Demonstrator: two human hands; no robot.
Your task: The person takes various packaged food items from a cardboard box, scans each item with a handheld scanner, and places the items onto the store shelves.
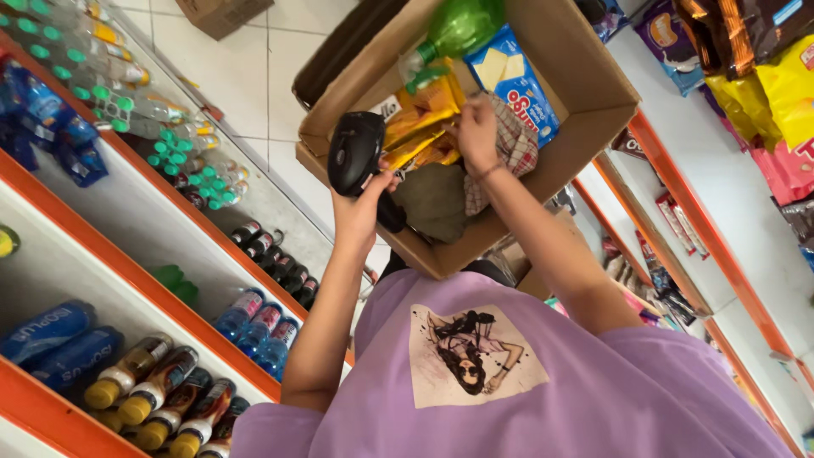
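Both grips clamp: left hand point(360, 208) on black scanner point(354, 151), right hand point(476, 134) on half-hidden orange packets point(421, 119) in cardboard box point(585, 85).

The scanner point(356, 153) is smooth black plastic with a dull sheen. At its two o'clock, glossy orange foil packets point(421, 119) lie in a matt brown cardboard box point(585, 85), beside checked cloth point(515, 144) and a shiny green plastic bottle point(458, 30).
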